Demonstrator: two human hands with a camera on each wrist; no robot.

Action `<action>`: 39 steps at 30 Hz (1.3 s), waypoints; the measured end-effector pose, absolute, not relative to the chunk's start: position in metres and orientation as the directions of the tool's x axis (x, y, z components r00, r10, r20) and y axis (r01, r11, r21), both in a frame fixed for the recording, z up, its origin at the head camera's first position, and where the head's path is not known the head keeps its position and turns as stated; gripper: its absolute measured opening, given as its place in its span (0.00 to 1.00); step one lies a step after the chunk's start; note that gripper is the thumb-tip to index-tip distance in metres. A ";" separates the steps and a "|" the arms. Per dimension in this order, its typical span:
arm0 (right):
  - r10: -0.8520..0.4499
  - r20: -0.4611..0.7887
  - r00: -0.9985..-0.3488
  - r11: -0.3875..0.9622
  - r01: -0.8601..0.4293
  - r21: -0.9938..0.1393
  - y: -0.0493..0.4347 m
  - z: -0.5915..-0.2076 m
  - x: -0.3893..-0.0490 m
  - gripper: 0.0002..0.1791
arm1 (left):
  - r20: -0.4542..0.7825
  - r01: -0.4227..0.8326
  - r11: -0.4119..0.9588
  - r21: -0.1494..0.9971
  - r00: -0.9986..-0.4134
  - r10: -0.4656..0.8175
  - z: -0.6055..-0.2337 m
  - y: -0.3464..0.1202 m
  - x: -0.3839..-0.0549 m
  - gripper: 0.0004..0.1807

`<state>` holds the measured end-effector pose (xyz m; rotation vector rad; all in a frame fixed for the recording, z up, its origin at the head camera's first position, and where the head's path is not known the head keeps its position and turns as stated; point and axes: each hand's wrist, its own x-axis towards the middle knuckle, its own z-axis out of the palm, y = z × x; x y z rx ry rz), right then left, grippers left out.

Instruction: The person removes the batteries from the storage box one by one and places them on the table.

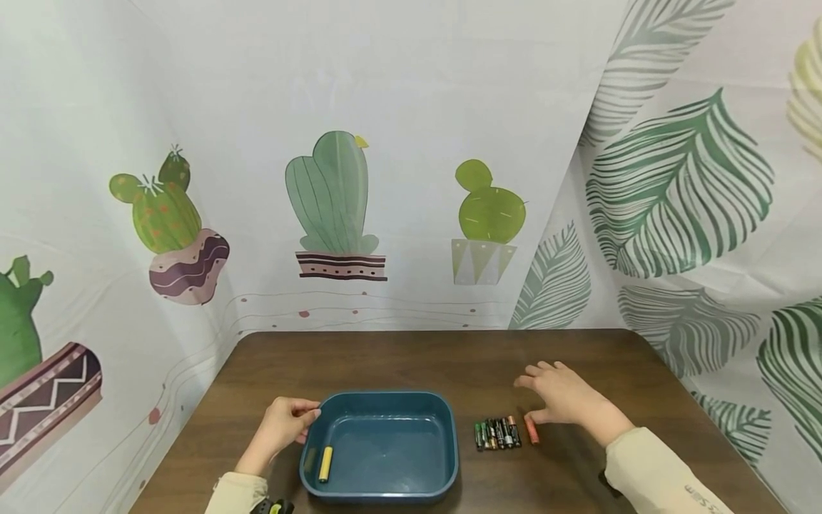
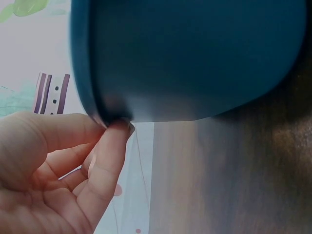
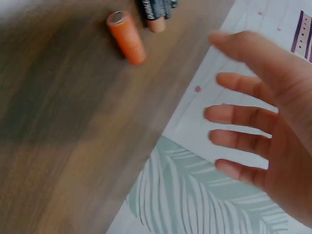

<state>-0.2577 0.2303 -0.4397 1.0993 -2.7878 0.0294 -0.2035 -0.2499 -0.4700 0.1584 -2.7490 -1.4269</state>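
Note:
My left hand [image 1: 282,428] pinches the rim of a dark blue plastic tray [image 1: 379,495] at its far left corner; the left wrist view shows thumb and fingers on that rim [image 2: 83,73]. Inside the tray, a yellow battery [image 1: 325,464] lies along the left side. To the tray's right is a row of several batteries [image 1: 497,433], mostly dark, lying side by side. An orange battery [image 1: 531,430] lies just right of that row, a little apart from it. Over it my right hand [image 1: 565,394] hovers with spread fingers, holding nothing.
Everything lies on a dark brown wooden table [image 1: 488,364]. Behind it hangs a white cloth [image 1: 411,214] printed with cacti and leaves, reaching down to the table's back edge. A dark wristband [image 1: 272,507] shows at the left sleeve.

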 end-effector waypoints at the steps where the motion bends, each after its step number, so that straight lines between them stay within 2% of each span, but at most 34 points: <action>1: -0.670 0.125 -0.732 0.740 -0.672 0.026 0.231 -0.438 -0.257 0.26 | -0.011 -0.073 0.572 0.817 -0.994 -0.111 -0.470 -0.250 -0.204 0.08; 8: -0.574 -0.073 -0.816 0.818 -0.565 -0.107 0.241 -0.449 -0.254 0.29 | -0.021 -0.090 0.570 0.817 -0.992 -0.127 -0.470 -0.250 -0.204 0.07; 14: -0.518 -0.166 -0.839 0.853 -0.491 -0.176 0.256 -0.466 -0.257 0.31 | -0.015 -0.081 0.571 0.817 -0.993 -0.120 -0.469 -0.250 -0.203 0.07; 22: -0.562 -0.106 -0.821 0.819 -0.533 -0.214 0.266 -0.478 -0.257 0.25 | -0.015 -0.079 0.564 0.822 -0.993 -0.118 -0.469 -0.250 -0.204 0.07; 31: -0.598 -0.041 -0.800 0.793 -0.584 -0.176 0.267 -0.482 -0.256 0.25 | -0.019 -0.091 0.564 0.821 -0.991 -0.133 -0.471 -0.249 -0.204 0.07; 39: -0.635 0.044 -0.772 0.752 -0.630 -0.195 0.263 -0.486 -0.256 0.22 | -0.028 -0.102 0.562 0.821 -0.990 -0.138 -0.469 -0.248 -0.203 0.07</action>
